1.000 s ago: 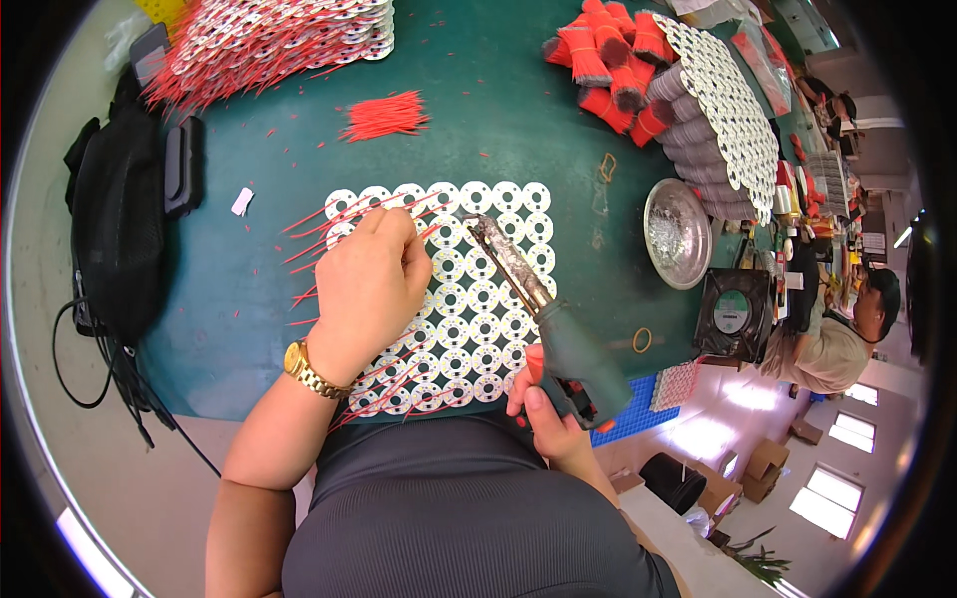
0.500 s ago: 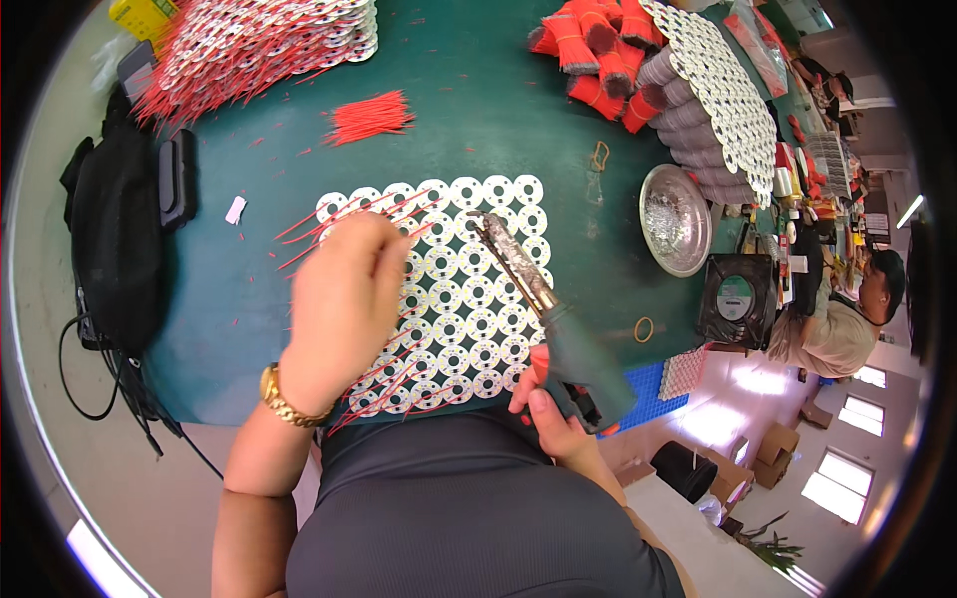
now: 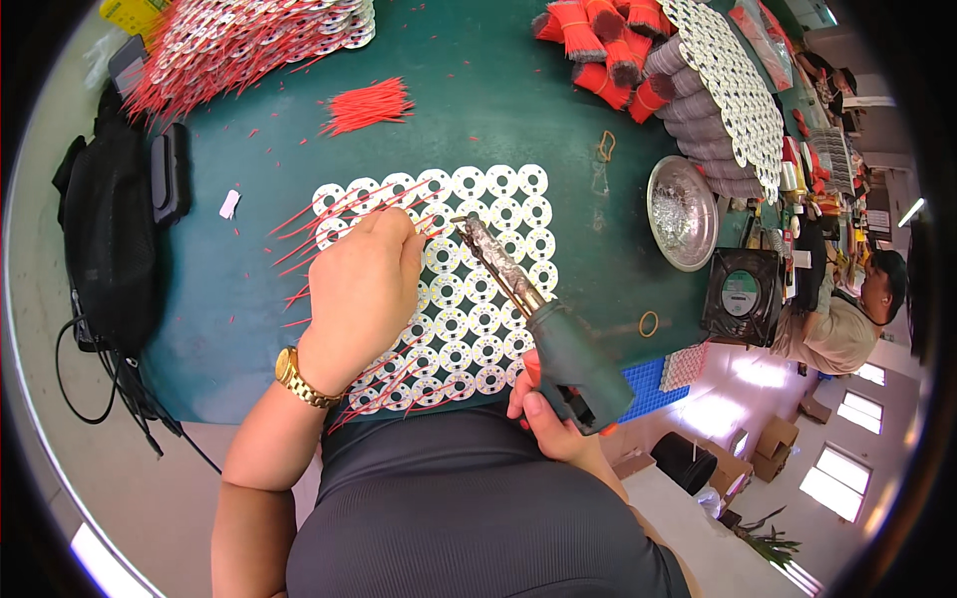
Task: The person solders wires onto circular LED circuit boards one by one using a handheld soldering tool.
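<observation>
A panel of joined round white LED boards (image 3: 452, 323) lies flat before me on the table. Thin red wires (image 3: 311, 221) stick out from its left part, in the upper and lower rows. My left hand (image 3: 364, 274), with a gold watch at the wrist, is closed in a pinch over the panel's upper left; a red wire's end shows just beyond the fingertips, which themselves are mostly hidden. My right hand (image 3: 553, 427) grips a dark green soldering gun (image 3: 570, 351) at the panel's right. Its grimy metal tip reaches over the upper middle boards, close to my left fingers.
A loose bunch of red wires (image 3: 369, 106) lies beyond the panel. Wired boards (image 3: 261, 50) are stacked far left; bundled red wires (image 3: 603, 45) and bare board stacks (image 3: 733, 90) stand far right. At right are a metal bowl (image 3: 682, 213), a fan (image 3: 740, 295) and a seated person (image 3: 842, 319).
My left hand has shifted slightly right, and a red wire end now shows past its fingers. The soldering gun's tip has come a little left, nearer those fingers. The whole view has shifted slightly.
</observation>
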`<action>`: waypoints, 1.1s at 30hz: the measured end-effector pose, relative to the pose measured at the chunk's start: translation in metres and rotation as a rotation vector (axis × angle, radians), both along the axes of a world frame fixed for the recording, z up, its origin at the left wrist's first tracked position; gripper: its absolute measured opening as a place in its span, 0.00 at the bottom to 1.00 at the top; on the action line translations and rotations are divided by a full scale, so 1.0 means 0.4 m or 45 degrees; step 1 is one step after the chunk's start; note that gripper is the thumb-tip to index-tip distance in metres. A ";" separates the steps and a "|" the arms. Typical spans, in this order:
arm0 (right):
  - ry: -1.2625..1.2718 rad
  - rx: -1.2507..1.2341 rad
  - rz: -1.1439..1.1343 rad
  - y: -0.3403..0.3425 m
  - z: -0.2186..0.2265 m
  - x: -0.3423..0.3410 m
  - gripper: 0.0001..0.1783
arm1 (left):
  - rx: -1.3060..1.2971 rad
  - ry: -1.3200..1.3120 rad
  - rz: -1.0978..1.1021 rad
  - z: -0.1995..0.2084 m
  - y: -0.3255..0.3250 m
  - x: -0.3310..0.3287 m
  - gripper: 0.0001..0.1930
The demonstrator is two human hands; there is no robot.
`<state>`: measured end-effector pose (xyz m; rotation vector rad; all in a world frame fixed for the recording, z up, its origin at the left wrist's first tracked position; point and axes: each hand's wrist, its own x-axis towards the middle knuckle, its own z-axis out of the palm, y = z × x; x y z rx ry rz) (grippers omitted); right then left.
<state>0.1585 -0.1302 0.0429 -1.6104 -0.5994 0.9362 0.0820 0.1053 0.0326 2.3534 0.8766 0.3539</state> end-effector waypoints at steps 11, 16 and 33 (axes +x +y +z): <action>0.132 -0.022 -0.045 0.018 0.018 -0.006 0.07 | 0.026 0.031 0.024 -0.004 -0.006 0.002 0.05; 0.132 -0.043 -0.054 0.020 0.020 -0.008 0.06 | 0.051 0.020 0.023 -0.005 -0.006 0.002 0.05; -0.014 -0.019 0.047 0.017 0.009 -0.004 0.02 | 0.091 0.013 0.040 -0.008 -0.013 0.009 0.05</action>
